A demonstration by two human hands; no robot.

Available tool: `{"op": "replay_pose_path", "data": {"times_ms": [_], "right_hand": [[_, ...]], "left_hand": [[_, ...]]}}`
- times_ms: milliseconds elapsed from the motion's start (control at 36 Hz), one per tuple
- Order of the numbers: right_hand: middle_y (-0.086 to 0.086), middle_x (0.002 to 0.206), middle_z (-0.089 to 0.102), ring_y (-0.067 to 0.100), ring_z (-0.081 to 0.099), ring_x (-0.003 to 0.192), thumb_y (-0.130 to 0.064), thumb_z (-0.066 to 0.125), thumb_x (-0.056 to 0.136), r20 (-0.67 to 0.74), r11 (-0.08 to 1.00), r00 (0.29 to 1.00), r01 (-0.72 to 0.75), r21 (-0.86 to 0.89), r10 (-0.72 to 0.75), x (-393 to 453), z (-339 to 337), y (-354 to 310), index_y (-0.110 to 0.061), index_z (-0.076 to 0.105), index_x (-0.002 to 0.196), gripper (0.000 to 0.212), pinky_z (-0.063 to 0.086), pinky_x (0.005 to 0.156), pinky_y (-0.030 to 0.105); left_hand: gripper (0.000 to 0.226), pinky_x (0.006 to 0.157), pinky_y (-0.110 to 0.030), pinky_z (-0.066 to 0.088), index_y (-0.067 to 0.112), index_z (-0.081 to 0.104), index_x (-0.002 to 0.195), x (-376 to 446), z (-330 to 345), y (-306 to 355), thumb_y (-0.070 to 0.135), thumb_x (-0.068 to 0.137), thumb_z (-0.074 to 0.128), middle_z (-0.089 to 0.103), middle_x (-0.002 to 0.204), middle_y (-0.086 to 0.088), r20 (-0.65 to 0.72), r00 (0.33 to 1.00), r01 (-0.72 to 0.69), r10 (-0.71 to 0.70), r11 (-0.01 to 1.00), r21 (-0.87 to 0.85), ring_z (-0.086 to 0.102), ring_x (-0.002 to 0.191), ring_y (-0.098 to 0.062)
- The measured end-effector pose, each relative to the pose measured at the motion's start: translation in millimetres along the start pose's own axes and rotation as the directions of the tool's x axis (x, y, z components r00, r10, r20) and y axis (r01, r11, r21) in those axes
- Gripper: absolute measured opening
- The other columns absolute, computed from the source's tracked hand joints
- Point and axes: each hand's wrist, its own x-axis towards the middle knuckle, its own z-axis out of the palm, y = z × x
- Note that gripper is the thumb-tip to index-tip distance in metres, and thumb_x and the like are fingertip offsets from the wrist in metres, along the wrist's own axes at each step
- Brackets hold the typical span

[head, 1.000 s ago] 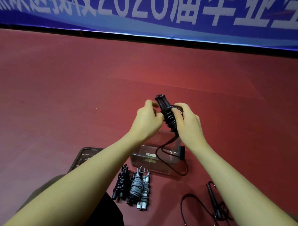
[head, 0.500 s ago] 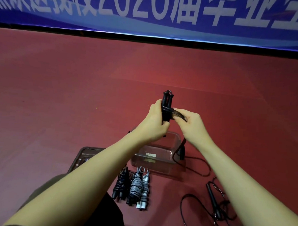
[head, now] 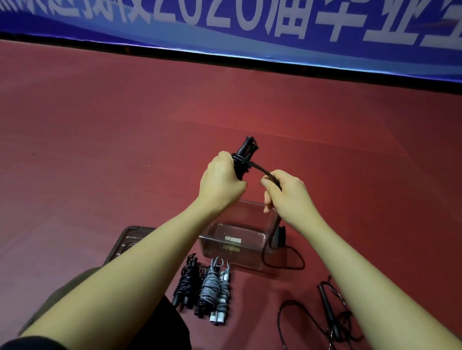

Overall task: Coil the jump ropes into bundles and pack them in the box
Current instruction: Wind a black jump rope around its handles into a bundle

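**One black rope in hand, three bundles on the floor**

Your left hand [head: 221,182] grips the black jump rope [head: 245,155] by its paired handles, held above the clear plastic box [head: 235,243]; your right hand [head: 287,195] pinches its taut cord; three coiled bundles [head: 203,287], one black and two grey, lie before the box; one loose black rope [head: 327,308] sprawls to the right.

Red-brown floor [head: 93,142] across most of frame, faint paler seam lines at 1 to 2 o'clock. Blue banner [head: 231,18] with white characters and "2026" along 12 o'clock edge, dark strip beneath it. Dark trouser leg [head: 60,299] at 7 o'clock. Black sleeve or cloth [head: 32,344] at 7 o'clock corner.
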Motion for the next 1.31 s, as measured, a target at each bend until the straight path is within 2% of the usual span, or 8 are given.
{"op": "replay_pose_path", "data": {"times_ms": [306, 472, 611, 806, 972, 1083, 1194, 1306], "right_hand": [[-0.002, 0.059, 0.051, 0.013, 0.046, 0.050, -0.030, 0.044, 0.099, 0.302, 0.977, 0.951, -0.005, -0.215, 0.071, 4.3, -1.3, 20.9, -0.021, 0.051, 0.071, 0.031, 0.037, 0.052, 0.027], [-0.003, 0.093, 0.058, 0.012, 0.051, 0.079, -0.015, 0.049, 0.094, 0.325, 0.862, 0.946, 0.166, -0.480, -0.001, 9.9, -16.5, 41.1, -0.027, 0.059, 0.098, 0.017, 0.040, 0.089, 0.027], [-0.011, 0.095, 0.054, 0.010, 0.048, 0.109, -0.010, 0.030, 0.089, 0.461, 0.529, 0.876, 0.461, -0.712, -0.143, 8.4, -22.9, 31.6, -0.026, 0.047, 0.090, 0.022, 0.002, 0.110, 0.034], [-0.006, 0.087, 0.066, 0.016, 0.059, 0.097, -0.042, 0.032, 0.100, 0.499, 0.256, 0.830, 0.553, -0.793, -0.249, 11.6, -23.3, 26.2, -0.022, 0.063, 0.086, 0.039, 0.010, 0.113, 0.037], [0.001, 0.037, 0.051, 0.022, 0.052, 0.035, -0.025, 0.086, 0.064, 0.341, 0.292, 0.851, 0.470, -0.833, -0.399, 11.3, -16.6, 18.6, -0.013, 0.052, 0.043, 0.042, 0.039, 0.048, 0.021], [0.003, 0.040, 0.051, 0.024, 0.049, 0.032, -0.020, 0.088, 0.058, 0.222, 0.354, 0.910, 0.347, -0.868, -0.349, 8.2, -16.0, 3.6, -0.010, 0.050, 0.045, 0.041, 0.005, 0.053, 0.012], [0.006, 0.091, 0.067, 0.032, 0.062, 0.086, -0.020, 0.047, 0.092, 0.289, 0.327, 0.931, 0.352, -0.877, -0.224, 5.1, -12.2, -3.7, -0.011, 0.061, 0.086, 0.017, 0.022, 0.053, 0.027], [0.009, 0.057, 0.061, 0.030, 0.058, 0.049, -0.012, 0.077, 0.066, 0.266, 0.434, 0.930, 0.355, -0.828, -0.254, -1.0, -15.8, -14.7, -0.007, 0.057, 0.059, 0.022, 0.016, 0.046, 0.019]], "left_hand": [[0.028, 0.053, -0.031, 0.035, 0.013, 0.045, 0.085, 2.0, -14.0, 1.3, 0.002, 0.068, 0.064, 0.054, 0.073, 0.002, 0.204, 0.959, -0.187, 0.194, 0.981, -0.057, 0.050, 0.067, -0.022], [0.030, 0.056, -0.034, 0.040, 0.022, 0.048, 0.080, -4.5, -19.3, -7.5, 0.003, 0.064, 0.065, 0.055, 0.070, 0.005, 0.450, 0.806, -0.430, 0.384, 0.903, 0.001, 0.053, 0.068, -0.023], [0.024, 0.054, -0.032, 0.039, 0.019, 0.048, 0.080, -11.5, -13.3, -6.1, 0.007, 0.069, 0.066, 0.056, 0.072, 0.005, 0.582, 0.700, -0.546, 0.414, 0.836, 0.062, 0.051, 0.066, -0.019], [0.021, 0.062, -0.032, 0.045, 0.022, 0.047, 0.086, -25.3, -1.3, 2.5, 0.014, 0.073, 0.061, 0.062, 0.088, -0.002, 0.753, 0.572, -0.712, 0.327, 0.653, 0.257, 0.057, 0.081, -0.026], [0.020, 0.065, -0.033, 0.044, 0.019, 0.047, 0.091, -32.6, 10.2, 4.6, 0.017, 0.074, 0.058, 0.063, 0.094, -0.006, 0.742, 0.617, -0.722, 0.262, 0.564, 0.401, 0.060, 0.088, -0.031], [0.021, 0.064, -0.034, 0.046, 0.015, 0.047, 0.093, -33.9, 17.0, 2.0, 0.015, 0.075, 0.058, 0.061, 0.096, -0.008, 0.691, 0.689, -0.660, 0.219, 0.584, 0.472, 0.060, 0.088, -0.032], [0.030, 0.061, -0.033, 0.038, 0.009, 0.048, 0.110, -31.3, 24.0, -2.4, 0.018, 0.083, 0.056, 0.061, 0.103, -0.009, 0.585, 0.784, -0.562, 0.207, 0.636, 0.529, 0.061, 0.090, -0.032], [0.043, 0.060, -0.035, 0.038, 0.009, 0.036, 0.121, -24.4, 24.2, -5.5, 0.018, 0.084, 0.056, 0.062, 0.102, -0.010, 0.472, 0.857, -0.461, 0.206, 0.714, 0.527, 0.061, 0.089, -0.035]]}}
